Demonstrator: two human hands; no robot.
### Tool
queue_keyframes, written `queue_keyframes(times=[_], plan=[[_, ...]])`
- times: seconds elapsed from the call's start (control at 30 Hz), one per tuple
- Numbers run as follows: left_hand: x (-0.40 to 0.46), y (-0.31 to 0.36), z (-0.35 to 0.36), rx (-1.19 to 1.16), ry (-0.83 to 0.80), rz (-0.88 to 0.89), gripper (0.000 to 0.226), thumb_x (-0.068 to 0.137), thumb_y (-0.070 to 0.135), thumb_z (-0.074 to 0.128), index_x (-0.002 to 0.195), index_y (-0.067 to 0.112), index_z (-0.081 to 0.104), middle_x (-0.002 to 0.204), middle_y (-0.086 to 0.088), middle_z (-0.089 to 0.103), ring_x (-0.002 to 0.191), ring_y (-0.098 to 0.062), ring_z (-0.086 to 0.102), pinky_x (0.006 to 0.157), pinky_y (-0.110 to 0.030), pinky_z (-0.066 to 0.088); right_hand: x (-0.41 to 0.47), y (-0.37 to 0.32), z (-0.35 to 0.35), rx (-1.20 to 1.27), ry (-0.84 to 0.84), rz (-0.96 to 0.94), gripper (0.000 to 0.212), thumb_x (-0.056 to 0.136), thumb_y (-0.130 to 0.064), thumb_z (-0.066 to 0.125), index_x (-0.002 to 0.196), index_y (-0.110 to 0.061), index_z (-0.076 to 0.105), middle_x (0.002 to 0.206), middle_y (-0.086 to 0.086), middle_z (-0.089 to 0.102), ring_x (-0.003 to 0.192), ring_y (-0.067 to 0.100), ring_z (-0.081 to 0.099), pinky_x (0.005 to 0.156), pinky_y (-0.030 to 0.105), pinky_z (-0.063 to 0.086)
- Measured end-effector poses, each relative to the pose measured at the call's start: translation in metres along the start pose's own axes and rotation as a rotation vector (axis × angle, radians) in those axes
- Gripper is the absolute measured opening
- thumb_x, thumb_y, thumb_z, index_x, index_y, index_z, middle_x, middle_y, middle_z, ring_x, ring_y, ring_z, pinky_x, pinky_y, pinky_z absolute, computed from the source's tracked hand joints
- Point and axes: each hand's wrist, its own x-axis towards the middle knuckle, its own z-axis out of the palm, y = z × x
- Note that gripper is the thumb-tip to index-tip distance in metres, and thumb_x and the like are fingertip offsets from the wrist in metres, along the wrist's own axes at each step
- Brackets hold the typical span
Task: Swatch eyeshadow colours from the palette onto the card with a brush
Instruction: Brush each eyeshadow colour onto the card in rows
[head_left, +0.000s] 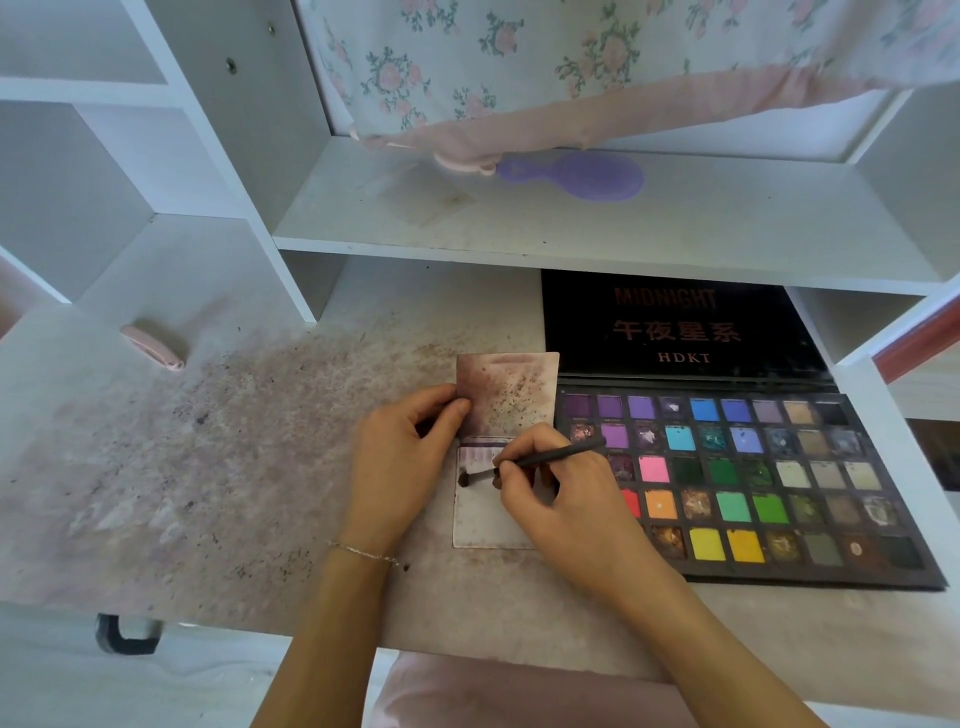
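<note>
We are working just left of the open palette: our right hand is pinching the brush, its tip seemingly touching the card (stained, lying flat), while our left hand is pinching the card's upper left edge.

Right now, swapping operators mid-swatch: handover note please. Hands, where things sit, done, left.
Left hand pinches the stained white swatch card at its left edge, pinning it to the desk.
Right hand grips the thin dark brush, tip on the card's lower half.
Open multicolour eyeshadow palette lies right of the card.
Done: top half smudged brown, a purple band below.
Left: bottom of the card mostly bare.
</note>
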Motion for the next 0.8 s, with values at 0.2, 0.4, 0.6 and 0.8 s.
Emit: queue_keyframes(times=[0.2,0.4,0.6,0.8], plan=[[0.001,-0.001,0.001,0.007,0.012,0.004,0.016,0.084,0.013,0.062,0.096,0.017,0.072,0.081,0.019,0.065,0.077,0.001,0.063,0.073,-0.020,0.052,-0.004,-0.004,-0.006,0.172,0.129,-0.040,0.023,0.085,-0.012,0.052,0.082,-0.034,0.059,0.082,-0.010,0.064,0.079,0.008,0.061,0.070,0.022,0.051],[0.001,-0.002,0.001,-0.002,0.004,-0.003,0.016,0.084,0.014,0.062,0.096,0.018,0.072,0.080,0.028,0.061,0.079,0.009,0.061,0.073,-0.008,0.047,-0.008,0.000,-0.027,0.249,0.311,-0.050,0.031,0.088,0.002,0.049,0.090,-0.026,0.061,0.076,-0.007,0.068,0.075,0.002,0.064,0.068,0.012,0.050],[0.002,-0.003,0.002,0.003,0.007,-0.004,0.016,0.084,0.013,0.062,0.095,0.018,0.071,0.078,0.031,0.059,0.075,0.016,0.058,0.070,-0.003,0.044,-0.013,0.015,-0.058,0.164,0.470,0.003,0.028,0.089,-0.005,0.050,0.082,-0.031,0.058,0.080,-0.016,0.065,0.072,0.002,0.062,0.058,0.010,0.048],[0.002,-0.004,0.002,0.016,0.005,-0.013,0.016,0.084,0.015,0.061,0.097,0.018,0.071,0.080,0.028,0.061,0.077,0.012,0.060,0.072,-0.004,0.045,-0.018,0.028,-0.068,0.035,0.525,0.065,0.029,0.086,-0.007,0.054,0.078,-0.035,0.055,0.075,-0.014,0.063,0.067,0.004,0.058,0.058,0.009,0.046]])
